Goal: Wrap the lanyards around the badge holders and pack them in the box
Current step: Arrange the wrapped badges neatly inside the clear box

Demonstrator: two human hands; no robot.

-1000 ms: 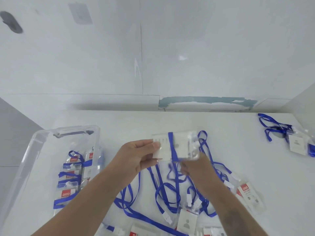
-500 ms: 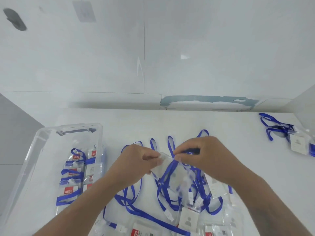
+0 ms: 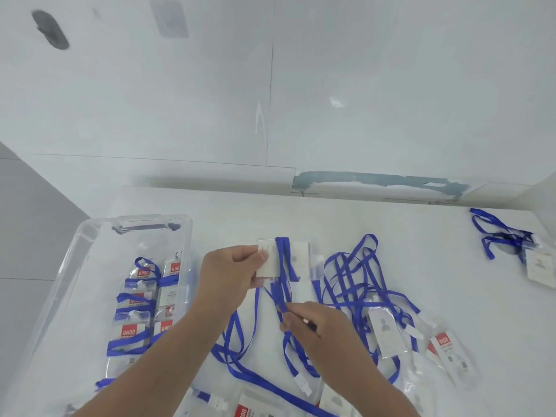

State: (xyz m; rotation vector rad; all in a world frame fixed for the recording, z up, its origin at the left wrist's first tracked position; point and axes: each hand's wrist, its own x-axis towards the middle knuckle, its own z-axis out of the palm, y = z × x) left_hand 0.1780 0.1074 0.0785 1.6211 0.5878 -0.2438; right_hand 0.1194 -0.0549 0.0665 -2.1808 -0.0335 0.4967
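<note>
Head view shows a clear plastic badge holder with a white card inside held up above the middle of the white desk, with a blue ribbon lanyard crossing its face in about 2 turns. The left hand pinches the holder's left edge between thumb and curled fingers. The right hand, just below the holder, pinches the lanyard's trailing length between thumb and fingertips, pulling it down from the holder's lower edge.

Beneath and to the right of the hands, a tangle of loose blue lanyards with unwrapped clear badge holders spreads over the desk toward its near edge; several holders show a red label. At the desk's left edge sits a clear plastic storage box with a handle at its far end, and inside it lie wrapped badge holders bound with blue lanyards, arranged in 2 rows. Well apart, at the desk's far right corner, lies another badge holder with a loose blue lanyard.
</note>
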